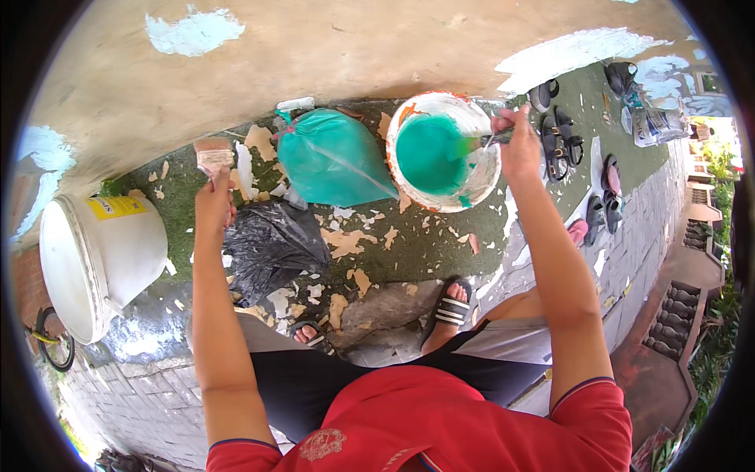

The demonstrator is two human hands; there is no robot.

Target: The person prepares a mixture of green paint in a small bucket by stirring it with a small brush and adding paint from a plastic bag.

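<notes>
My left hand (215,203) is closed round the handle of a wide flat paintbrush (213,157), its pale brown bristles pointing up toward the wall. On the right, my right hand (517,143) grips a short-handled flat tool (476,143) with a green end, held over a bucket of green paint (431,155). Whether that tool is a brush or a scraper, I cannot tell. Orange and white smears cover the rim of the bucket (489,182). Between my hands sits a knotted green plastic bag (334,161). A crumpled black plastic bag (275,248) lies beside my left forearm.
A white lidded bucket (130,248) stands at the left. Ahead rises a tan wall (354,55) with pale peeled patches. Paint flakes (346,242) litter the green ground covering. Several sandals (554,145) lie to the right, with a plastic bag (657,126) farther off.
</notes>
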